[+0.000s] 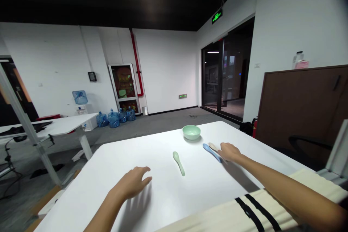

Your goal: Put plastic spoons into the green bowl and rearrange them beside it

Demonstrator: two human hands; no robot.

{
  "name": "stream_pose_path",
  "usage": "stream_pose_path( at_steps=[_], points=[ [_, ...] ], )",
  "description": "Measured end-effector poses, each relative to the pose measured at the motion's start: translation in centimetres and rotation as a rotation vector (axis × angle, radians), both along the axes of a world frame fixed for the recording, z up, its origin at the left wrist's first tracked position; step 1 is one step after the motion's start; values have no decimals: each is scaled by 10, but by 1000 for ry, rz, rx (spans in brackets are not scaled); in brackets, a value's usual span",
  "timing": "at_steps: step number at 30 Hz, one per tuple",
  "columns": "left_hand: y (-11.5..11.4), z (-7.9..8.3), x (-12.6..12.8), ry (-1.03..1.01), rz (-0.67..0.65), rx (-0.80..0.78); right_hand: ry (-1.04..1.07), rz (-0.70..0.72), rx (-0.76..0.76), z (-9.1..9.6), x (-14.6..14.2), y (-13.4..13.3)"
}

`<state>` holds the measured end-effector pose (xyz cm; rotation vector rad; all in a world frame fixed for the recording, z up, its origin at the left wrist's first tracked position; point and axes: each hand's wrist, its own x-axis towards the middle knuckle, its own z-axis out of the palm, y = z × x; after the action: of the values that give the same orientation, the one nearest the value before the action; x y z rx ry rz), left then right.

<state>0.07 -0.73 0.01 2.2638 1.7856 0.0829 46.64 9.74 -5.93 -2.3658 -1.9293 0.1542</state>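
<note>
A white table [152, 174] fills the lower middle of the view. Near its far edge stands a mint-green bowl [191, 132], and a mint-green spoon [178, 163] lies by itself in front of it. My left hand [132, 183] hovers low over the table with its fingers apart, touching nothing. To the right, a blue spoon [211, 152] and a beige spoon [213, 147] lie close together. My right hand [230, 152] is right at them, over the beige spoon's handle. I cannot tell whether it grips that spoon.
Cream fabric with black stripes [252, 210] crosses the lower right, in front of the table. A white desk [57, 125] stands to the left, a brown cabinet [299, 105] to the right, and several blue water bottles [112, 117] on the floor beyond.
</note>
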Motion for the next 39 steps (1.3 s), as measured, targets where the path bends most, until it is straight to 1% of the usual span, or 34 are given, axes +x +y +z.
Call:
stream_pose_path(
  at_steps=[2, 4, 7, 12, 16, 20, 23, 28, 31, 35, 39],
  points=[
    [0, 1, 0, 6, -3, 1, 9, 37, 18, 2, -4, 2],
    [0, 1, 0, 12, -9, -1, 16, 95, -2, 3, -10, 4],
    [0, 0, 0, 19, -10, -11, -30, 158, -35, 0, -17, 11],
    [-2, 1, -1, 10, 7, -11, -60, 164, -70, -5, -23, 25],
    [-3, 2, 0, 11, 11, 2, -65, 203, -104, -9, -24, 30],
    [-3, 3, 0, 14, 6, 2, -58, 199, -79, -12, -27, 28],
    [-3, 4, 0, 14, 0, -2, -19, 176, -75, -8, -35, 23],
    [-1, 2, -2, 3, 2, 13, 16, 183, -95, 8, -61, 10],
    [-2, 1, -2, 2, -2, 16, 2, 234, -76, 12, -80, 5],
    [-4, 3, -2, 10, 2, 10, -50, 273, -70, 7, -95, 6],
    [-5, 6, 0, 12, 7, 11, -36, 277, -65, 0, -98, 7]
  ],
)
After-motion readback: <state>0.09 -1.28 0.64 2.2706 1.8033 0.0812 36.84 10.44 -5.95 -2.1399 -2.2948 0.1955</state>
